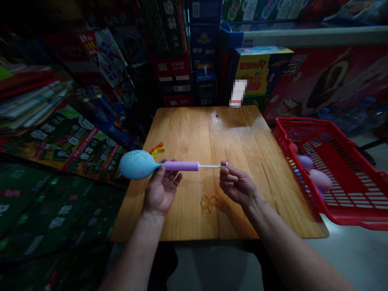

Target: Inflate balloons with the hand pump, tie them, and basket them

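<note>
A light-blue balloon [136, 165], partly inflated, sits with its neck over the left end of a purple hand pump [183, 166]. My left hand [160, 188] is closed round that joint, thumb on the balloon's neck, the other fingers behind the pump body. My right hand [238, 184] pinches the white handle at the end of the pump's rod, which is drawn out to the right. Several tan rubber bands [206, 204] lie on the wooden table [188, 133] below the pump. Red and yellow uninflated balloons [158, 149] rest behind the blue one.
A red basket [348, 202] holding several pink and purple balloons [319, 180] stands off the table's right side. Stacked green cartons [60, 202] line the left. Boxes [177, 76] and a yellow-blue box [254, 70] stand behind the table. A small dark spot marks the tabletop's far part.
</note>
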`<state>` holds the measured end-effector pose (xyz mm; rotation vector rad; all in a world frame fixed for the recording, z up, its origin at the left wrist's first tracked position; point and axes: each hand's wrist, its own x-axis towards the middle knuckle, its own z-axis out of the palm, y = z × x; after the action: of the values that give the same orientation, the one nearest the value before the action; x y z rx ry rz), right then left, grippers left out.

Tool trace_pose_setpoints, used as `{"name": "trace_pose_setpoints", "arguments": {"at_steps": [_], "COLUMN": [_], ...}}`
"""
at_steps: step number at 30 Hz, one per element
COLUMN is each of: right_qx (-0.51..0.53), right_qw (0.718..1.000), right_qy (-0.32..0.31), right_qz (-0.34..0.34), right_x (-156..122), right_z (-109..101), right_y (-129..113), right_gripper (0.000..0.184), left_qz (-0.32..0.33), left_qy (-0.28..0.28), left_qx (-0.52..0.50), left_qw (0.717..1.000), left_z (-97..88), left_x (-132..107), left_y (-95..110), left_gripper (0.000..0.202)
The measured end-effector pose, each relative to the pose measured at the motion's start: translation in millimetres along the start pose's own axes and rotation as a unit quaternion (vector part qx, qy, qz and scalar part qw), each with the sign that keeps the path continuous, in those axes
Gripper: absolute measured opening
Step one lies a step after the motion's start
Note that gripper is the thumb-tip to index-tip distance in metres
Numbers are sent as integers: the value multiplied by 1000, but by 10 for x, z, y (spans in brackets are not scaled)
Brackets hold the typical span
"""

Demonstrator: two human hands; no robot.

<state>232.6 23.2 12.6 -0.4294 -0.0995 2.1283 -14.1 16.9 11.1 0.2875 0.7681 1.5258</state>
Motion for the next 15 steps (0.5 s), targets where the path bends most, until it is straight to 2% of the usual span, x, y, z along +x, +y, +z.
{"name": "trace_pose_setpoints", "arguments": {"at_steps": [3,7,10,12,15], "right_qx": [-8,14,16,15,18], "right_qw": [1000,999,999,999,999], "right_qy": [-1,-4,-7,-18,-27], "right_qz": [23,40,42,31,19], "right_x": [48,87,53,16,-4], "right_z": [-25,-39,-28,-21,-30], "right_y": [177,274,129,14,-17], "right_gripper": [23,20,15,13,12], "left_qz": [-51,-51,-42,-13,20], "left_qy": [-34,-26,-3,10,0], "left_qx": [7,-5,-3,-3,2], "left_qw": [998,998,999,1000,1000], "left_z": [10,43,35,9,-26], "left_x": [-68,-77,-14,27,35], "left_y": [-145,-250,-125,-1,84], "left_gripper": [28,27,26,26,29]}}
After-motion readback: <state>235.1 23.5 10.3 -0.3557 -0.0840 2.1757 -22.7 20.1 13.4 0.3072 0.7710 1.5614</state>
